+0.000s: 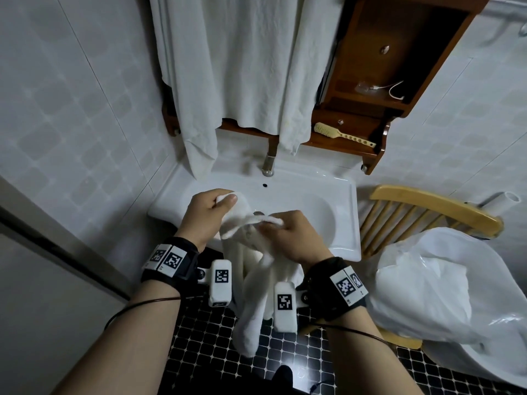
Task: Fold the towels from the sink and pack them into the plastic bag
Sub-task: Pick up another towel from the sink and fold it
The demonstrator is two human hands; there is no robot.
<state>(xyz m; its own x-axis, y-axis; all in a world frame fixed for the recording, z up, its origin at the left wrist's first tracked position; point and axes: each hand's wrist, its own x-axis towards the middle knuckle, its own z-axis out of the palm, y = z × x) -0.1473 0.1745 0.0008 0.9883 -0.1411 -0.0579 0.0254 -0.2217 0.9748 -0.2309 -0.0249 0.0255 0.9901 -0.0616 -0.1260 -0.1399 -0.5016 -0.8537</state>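
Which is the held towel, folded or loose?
Loose: the towel hangs bunched toward the floor, its top edge pinched by the left hand and right hand.

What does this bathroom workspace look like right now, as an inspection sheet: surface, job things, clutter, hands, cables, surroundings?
Surface: white sink, basin only partly in view.
Job's things: towel held over the sink's front edge, hanging toward the floor; plastic bag resting on the wooden chair right of the sink.
Clutter: brush on the wooden cabinet shelf.
Hands: left hand and right hand each grip the towel's upper part.
Cables: white cable in the cabinet; thin dark cords along both forearms.
Surroundings: hanging towels above the tap; tiled walls.
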